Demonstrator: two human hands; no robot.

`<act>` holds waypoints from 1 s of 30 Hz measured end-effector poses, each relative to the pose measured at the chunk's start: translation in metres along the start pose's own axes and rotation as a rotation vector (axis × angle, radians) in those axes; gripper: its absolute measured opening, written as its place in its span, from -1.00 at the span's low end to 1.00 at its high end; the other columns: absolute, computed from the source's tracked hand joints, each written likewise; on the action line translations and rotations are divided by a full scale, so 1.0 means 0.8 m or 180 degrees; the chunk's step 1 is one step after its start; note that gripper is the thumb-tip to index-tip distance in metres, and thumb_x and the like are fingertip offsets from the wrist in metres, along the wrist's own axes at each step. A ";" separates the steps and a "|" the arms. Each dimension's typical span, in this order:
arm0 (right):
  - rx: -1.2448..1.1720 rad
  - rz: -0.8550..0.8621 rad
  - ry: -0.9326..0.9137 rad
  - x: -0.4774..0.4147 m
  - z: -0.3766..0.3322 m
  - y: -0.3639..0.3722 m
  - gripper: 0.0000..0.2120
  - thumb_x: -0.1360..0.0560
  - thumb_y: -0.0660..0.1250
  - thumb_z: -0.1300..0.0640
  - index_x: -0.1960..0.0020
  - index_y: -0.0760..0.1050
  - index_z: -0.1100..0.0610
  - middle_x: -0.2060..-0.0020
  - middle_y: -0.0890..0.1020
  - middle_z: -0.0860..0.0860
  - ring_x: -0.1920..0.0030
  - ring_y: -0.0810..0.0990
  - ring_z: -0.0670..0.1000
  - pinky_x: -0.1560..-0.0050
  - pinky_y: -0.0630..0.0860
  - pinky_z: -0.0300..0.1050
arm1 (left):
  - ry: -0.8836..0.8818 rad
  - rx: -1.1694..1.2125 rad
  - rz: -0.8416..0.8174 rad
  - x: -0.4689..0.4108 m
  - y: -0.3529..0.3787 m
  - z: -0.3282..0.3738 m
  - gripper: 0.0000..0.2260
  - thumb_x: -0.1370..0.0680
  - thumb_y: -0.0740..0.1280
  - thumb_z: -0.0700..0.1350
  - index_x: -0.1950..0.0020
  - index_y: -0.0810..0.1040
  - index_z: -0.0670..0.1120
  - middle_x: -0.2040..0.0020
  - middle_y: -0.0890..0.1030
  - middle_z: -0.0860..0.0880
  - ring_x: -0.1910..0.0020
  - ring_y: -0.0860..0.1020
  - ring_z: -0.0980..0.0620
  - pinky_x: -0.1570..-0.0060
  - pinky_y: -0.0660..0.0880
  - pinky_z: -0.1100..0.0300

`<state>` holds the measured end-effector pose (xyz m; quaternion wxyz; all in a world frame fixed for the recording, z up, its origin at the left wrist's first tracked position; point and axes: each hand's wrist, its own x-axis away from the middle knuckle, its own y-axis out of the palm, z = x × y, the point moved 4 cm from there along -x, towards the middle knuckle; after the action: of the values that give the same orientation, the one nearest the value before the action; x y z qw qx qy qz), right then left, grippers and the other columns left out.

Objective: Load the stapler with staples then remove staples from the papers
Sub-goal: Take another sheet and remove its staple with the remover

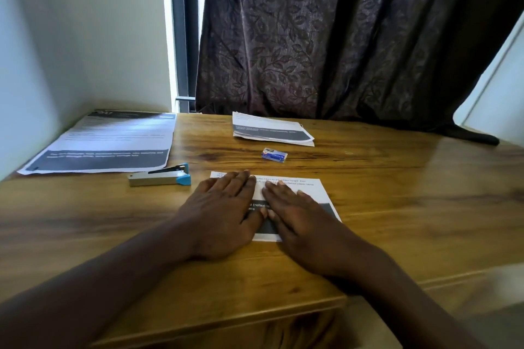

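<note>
Wooden table point(397, 193). Flat on a printed sheet point(317, 190) at the middle: left hand point(224, 212) and right hand point(303, 221), side by side, palms down, fingers straight and pressed together, pinching nothing. Just left of sheet, stapler point(160, 177), silver with blue end. Beyond sheet, staple box point(274, 155); farther back, folded papers point(272, 130); far left, large page point(107, 144).
</note>
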<state>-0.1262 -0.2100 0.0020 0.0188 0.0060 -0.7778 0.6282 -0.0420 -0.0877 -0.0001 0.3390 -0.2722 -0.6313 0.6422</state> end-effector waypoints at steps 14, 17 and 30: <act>0.0139 -0.0177 0.0647 0.060 0.098 -0.028 -0.48 -0.72 -0.05 -0.04 -0.63 -0.15 -0.08 -0.62 -0.13 -0.18 -0.57 -0.29 -0.18 -0.58 -0.29 0.05 | -0.0030 -0.0038 0.0021 0.002 -0.005 0.001 -0.28 -0.61 -0.14 0.38 -0.65 -0.22 0.03 -0.67 -0.21 0.04 -0.64 -0.18 0.05 -0.57 -0.13 0.00; 0.0473 0.0219 0.0480 0.042 0.080 -0.035 -0.47 -0.72 -0.04 -0.02 -0.64 -0.11 -0.05 -0.63 -0.09 -0.15 -0.59 -0.26 -0.15 -0.60 -0.24 0.11 | -0.0070 -0.0053 0.0018 0.001 -0.006 0.001 -0.27 -0.60 -0.13 0.38 -0.65 -0.22 0.04 -0.67 -0.20 0.03 -0.64 -0.17 0.04 -0.57 -0.13 0.00; 0.0678 0.0071 0.0600 -0.035 0.034 -0.011 -0.32 -0.64 -0.16 -0.31 -0.65 -0.05 0.03 -0.65 0.02 -0.04 -0.63 -0.06 -0.06 -0.59 -0.23 0.14 | -0.0081 -0.0050 0.0073 0.002 -0.005 0.001 -0.31 -0.62 -0.12 0.35 -0.64 -0.23 0.04 -0.66 -0.21 0.03 -0.64 -0.18 0.04 -0.58 -0.14 0.02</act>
<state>-0.0987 -0.2391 0.0035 0.0840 -0.0597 -0.7016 0.7051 -0.0429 -0.0868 0.0044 0.3214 -0.2740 -0.6374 0.6445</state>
